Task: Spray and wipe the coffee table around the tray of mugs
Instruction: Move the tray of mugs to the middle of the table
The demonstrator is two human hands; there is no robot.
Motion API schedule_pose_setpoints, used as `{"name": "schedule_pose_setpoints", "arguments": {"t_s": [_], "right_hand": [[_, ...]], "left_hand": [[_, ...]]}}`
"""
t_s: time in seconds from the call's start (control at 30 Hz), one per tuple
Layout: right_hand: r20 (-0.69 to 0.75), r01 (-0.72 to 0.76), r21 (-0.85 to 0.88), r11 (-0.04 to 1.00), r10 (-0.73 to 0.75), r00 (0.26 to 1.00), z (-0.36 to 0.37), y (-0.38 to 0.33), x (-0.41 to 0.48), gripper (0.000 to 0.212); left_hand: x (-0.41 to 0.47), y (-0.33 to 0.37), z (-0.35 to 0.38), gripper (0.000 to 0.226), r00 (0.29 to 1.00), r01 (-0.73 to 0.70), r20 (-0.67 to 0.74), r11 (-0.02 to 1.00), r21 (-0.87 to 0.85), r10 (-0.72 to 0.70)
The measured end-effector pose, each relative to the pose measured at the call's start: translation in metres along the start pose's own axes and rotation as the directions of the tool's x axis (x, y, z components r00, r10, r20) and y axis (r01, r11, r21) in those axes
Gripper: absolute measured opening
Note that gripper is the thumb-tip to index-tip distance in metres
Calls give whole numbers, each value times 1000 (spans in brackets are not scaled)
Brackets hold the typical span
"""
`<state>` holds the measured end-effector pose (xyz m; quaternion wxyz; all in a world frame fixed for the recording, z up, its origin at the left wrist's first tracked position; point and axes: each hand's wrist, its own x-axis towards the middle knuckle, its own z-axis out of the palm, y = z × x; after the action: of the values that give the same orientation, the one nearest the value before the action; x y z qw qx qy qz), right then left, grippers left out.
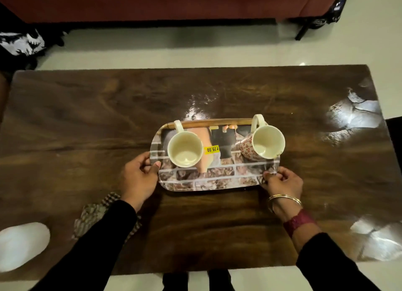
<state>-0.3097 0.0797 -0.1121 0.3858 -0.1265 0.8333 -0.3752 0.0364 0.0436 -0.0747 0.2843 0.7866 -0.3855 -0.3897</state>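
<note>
Tray (208, 179), one of it, sits on the one dark wood table (87, 116) between the two hands, gripped at both near corners. Left hand (139, 177) closes on the tray's left edge, thumb on top of the rim and fingers curled under; right hand (282, 182) pinches the right near corner the same way. Two mugs stand on the tray beyond the hands: a plain cream mug (185, 149) just past the left thumb, upright, and a red-flowered mug (261, 145) past the right hand, tilted so its mouth faces the camera. Both look empty, with handles pointing away from the person. One yellow price sticker (212, 149) lies on the tray between the mugs. One checked cloth (97, 212) lies on the table under the left forearm, behind the left hand. One blurred white object (21, 245) sits further left at the near edge; what it is cannot be told. The right wrist carries thin bangles (282, 198) and one dark red band (298, 221).
</note>
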Motion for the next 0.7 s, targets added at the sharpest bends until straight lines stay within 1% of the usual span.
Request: {"name": "schedule_pose_setpoints", "arguments": {"t_s": [0.07, 0.23, 0.43, 0.57, 0.7], "right_hand": [[-11, -9, 16, 1000, 9, 1000, -14, 7, 12, 18], [-15, 40, -26, 999, -41, 999, -32, 24, 30, 16], [4, 56, -45, 997, -56, 998, -28, 27, 31, 16], [9, 72, -73, 995, -71, 997, -24, 29, 32, 25], [12, 95, -93, 991, -95, 995, -22, 28, 26, 16]], "left_hand": [[-4, 1, 17, 33, 1000, 8, 13, 1000, 5, -8], [-11, 1, 45, 32, 1000, 12, 24, 1000, 1, -12], [-10, -2, 50, 36, 999, 26, -24, 1000, 11, -25], [-6, -9, 50, 39, 998, 52, -37, 999, 18, -51], [-7, -15, 47, 39, 995, 76, -68, 997, 11, -75]]}}
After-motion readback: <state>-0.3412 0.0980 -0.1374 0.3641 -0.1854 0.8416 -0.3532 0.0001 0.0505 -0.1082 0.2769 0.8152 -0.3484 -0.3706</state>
